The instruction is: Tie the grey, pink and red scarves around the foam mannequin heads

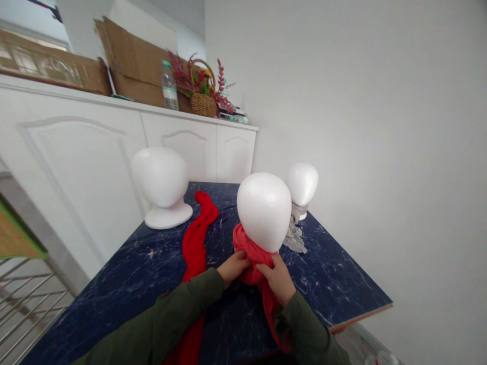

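Observation:
A white foam mannequin head (264, 210) stands in the middle of the dark blue marbled table (152, 263). A red scarf (243, 243) is wrapped round its neck. My left hand (235, 265) and my right hand (279, 280) are both closed on the scarf just below the head, at its front. One end of the scarf hangs down past my right wrist. A second red scarf (196, 238) lies stretched along the table to the left of my hands.
Two more white foam heads stand on the table: a large one (162, 185) at the back left and a smaller one (302, 185) with a grey scarf (294, 233) behind. White cabinets (95, 152) carry cardboard boxes, a water bottle (169, 86) and a flower basket (203, 99). A metal rack (23, 299) stands at left.

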Available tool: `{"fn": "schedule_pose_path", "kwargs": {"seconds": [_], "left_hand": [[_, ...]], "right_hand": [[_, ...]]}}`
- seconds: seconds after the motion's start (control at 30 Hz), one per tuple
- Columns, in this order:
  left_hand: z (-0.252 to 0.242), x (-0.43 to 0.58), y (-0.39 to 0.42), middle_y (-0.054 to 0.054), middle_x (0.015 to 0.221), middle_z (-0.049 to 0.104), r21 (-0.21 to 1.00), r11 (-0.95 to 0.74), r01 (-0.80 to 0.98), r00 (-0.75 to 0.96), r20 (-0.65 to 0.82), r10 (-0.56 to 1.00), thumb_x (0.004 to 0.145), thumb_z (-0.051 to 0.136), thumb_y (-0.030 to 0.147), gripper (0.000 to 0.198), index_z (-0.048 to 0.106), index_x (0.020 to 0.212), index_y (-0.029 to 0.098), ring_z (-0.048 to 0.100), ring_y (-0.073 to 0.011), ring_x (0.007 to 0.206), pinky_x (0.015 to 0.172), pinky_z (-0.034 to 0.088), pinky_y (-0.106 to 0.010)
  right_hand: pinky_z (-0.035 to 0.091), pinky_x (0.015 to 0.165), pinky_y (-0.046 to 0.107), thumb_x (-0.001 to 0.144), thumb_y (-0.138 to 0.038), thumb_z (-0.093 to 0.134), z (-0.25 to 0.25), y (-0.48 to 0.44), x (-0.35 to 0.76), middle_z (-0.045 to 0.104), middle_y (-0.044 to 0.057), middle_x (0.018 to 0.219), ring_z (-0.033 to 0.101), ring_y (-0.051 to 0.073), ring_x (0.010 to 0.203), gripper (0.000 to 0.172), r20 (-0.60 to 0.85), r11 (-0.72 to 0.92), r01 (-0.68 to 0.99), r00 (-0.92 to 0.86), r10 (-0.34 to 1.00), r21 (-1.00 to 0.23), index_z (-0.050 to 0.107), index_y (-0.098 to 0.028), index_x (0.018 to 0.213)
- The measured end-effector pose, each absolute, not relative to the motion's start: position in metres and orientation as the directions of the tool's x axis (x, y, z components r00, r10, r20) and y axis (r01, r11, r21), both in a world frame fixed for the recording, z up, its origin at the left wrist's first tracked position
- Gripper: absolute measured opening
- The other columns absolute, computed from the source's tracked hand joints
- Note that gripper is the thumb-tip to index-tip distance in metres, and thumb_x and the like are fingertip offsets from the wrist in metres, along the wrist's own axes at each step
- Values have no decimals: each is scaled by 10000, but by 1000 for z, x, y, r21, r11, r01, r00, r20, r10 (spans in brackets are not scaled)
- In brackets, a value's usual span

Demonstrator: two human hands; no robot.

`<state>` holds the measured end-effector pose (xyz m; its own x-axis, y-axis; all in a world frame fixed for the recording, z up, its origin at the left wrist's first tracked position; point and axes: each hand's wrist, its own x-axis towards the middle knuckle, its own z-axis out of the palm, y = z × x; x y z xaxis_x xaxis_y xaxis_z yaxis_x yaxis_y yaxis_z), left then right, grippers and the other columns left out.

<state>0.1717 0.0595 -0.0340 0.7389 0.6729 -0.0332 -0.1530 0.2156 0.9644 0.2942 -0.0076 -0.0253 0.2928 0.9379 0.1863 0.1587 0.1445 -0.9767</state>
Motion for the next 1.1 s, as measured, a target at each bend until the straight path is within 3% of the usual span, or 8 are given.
{"fn": "schedule_pose_path", "kwargs": {"seconds": [0.07, 0.13, 0.37, 0.53, 0.7, 0.8, 1.0, 1.1], "left_hand": [[-33, 171, 60, -81, 842, 637, 907, 345, -239, 776, -35, 630, 668, 565, 187, 264, 575, 922, 117, 586, -170, 774, 758, 409, -291], [-33, 170, 61, -75, 817, 642, 860, 428, -279, 766, -70, 639, 660, 577, 166, 200, 589, 854, 119, 591, -154, 744, 758, 409, -277], [-30, 171, 61, -94, 950, 628, 773, 543, -328, 786, -95, 611, 668, 520, 127, 308, 560, 974, 125, 570, -199, 914, 841, 395, -334], [-30, 168, 61, -95, 997, 617, 779, 541, -316, 792, -97, 603, 668, 510, 106, 350, 544, 1016, 128, 556, -204, 956, 867, 386, -340], [-31, 168, 62, -96, 1001, 618, 768, 568, -298, 811, -111, 575, 690, 482, 153, 360, 529, 1046, 125, 552, -207, 970, 856, 392, -334], [-31, 169, 63, -89, 998, 619, 762, 591, -264, 812, -155, 563, 711, 456, 197, 369, 516, 1068, 125, 557, -202, 959, 835, 402, -325], [-34, 168, 62, -90, 958, 632, 837, 493, -237, 762, -154, 629, 679, 527, 182, 327, 556, 1000, 129, 598, -184, 827, 717, 435, -279], [-35, 168, 61, -89, 928, 639, 872, 431, -231, 761, -114, 639, 643, 587, 152, 341, 568, 983, 129, 604, -181, 791, 710, 435, -273]], "right_hand": [[362, 808, 340, 600, -266, 590, -24, -10, 307, 567, 59, 853, 488, 202, 840, 195, 300, 111, 466, 354, 886, -878, 632, -158, 757], [355, 793, 341, 607, -287, 586, -26, -11, 316, 549, 60, 805, 471, 204, 820, 167, 341, 59, 595, 373, 863, -802, 634, -156, 699], [362, 746, 323, 681, -290, 498, -35, -14, 310, 556, 43, 762, 475, 187, 764, 216, 297, 119, 473, 322, 899, -873, 605, -153, 807], [306, 833, 379, 627, -267, 553, -20, -22, 312, 489, 108, 962, 418, 241, 917, 212, 475, 35, 798, 322, 819, -602, 596, -152, 799], [378, 638, 281, 689, -222, 450, -19, -17, 309, 523, 31, 712, 474, 158, 665, 124, 281, 72, 641, 229, 932, -764, 529, -157, 760], [374, 665, 288, 699, -233, 438, -25, -15, 305, 536, 38, 746, 485, 167, 706, 142, 284, 55, 612, 283, 916, -789, 530, -160, 777], [345, 742, 342, 673, -301, 506, -27, -22, 313, 519, 93, 760, 466, 218, 784, 153, 357, -58, 834, 296, 886, -549, 557, -166, 723], [357, 693, 315, 685, -273, 475, -26, -21, 318, 533, 91, 703, 487, 197, 712, 134, 267, -66, 826, 255, 929, -559, 539, -156, 695]]}}
